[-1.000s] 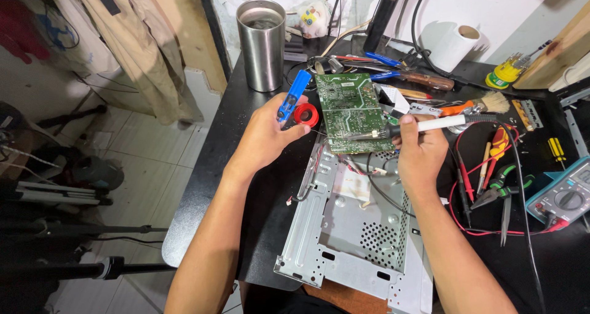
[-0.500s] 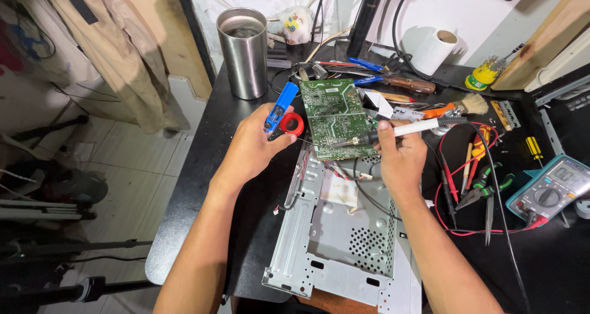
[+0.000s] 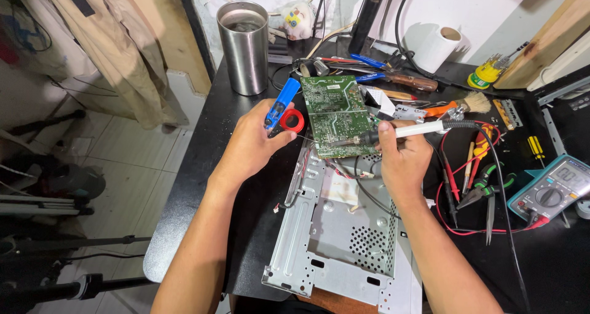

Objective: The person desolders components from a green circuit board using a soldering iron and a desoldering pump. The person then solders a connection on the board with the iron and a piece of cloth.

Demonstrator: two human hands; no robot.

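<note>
Head view: the right hand (image 3: 402, 160) grips a white soldering iron (image 3: 405, 131), its tip on the green circuit board's (image 3: 332, 114) lower edge. The left hand (image 3: 252, 145) grasps a blue solder holder (image 3: 281, 105) with a red spool (image 3: 292, 121) just beside the board, which rests over a metal chassis (image 3: 344, 228).

Both bare forearms reach up into view from the bottom edge, hands side by side, near but apart.

Left hand (image 3: 251, 145): forearm angles up and to the right from the lower left, wrist straight, back of hand up, fingers curled shut in a grip, thumb pointing toward the other hand. Right hand (image 3: 402, 160): forearm rises from the lower right, leaning left; wrist slightly bent, fingers wrapped closed in a fist-like hold, thumb (image 3: 386, 132) raised along the top, knuckles facing the camera. Both hands sit at about the same height.
</note>
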